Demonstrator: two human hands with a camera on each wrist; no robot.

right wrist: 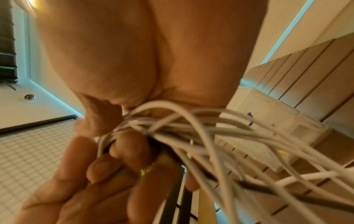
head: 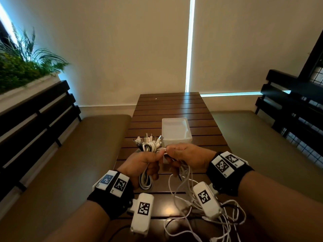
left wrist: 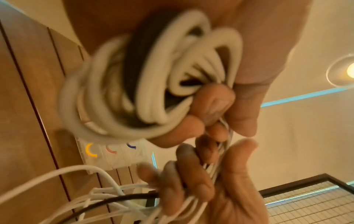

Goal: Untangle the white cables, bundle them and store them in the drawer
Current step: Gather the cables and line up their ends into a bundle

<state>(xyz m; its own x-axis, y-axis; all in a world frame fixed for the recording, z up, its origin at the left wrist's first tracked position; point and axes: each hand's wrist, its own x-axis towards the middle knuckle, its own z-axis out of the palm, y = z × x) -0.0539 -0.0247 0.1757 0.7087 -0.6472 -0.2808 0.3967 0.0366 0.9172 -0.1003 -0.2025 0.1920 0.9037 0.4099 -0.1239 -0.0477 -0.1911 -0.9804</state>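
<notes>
Holding the coiled cables [head: 148, 149] above the worktop [head: 172, 105], my left hand [head: 141, 165] clamps them; my right hand [head: 188, 158] pinches the loose strands at 3 o'clock. They're light, floppy and slippery: grip mid-coil. The drawer [head: 175, 131] waits at 12.

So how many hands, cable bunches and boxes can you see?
Hands: 2, the left hand and the right hand.
Cable bunches: 2, the coiled bundle in the left hand and the loose cables trailing from the right hand.
White boxes: 1, the white drawer box on the table.
Total: 5.
</notes>
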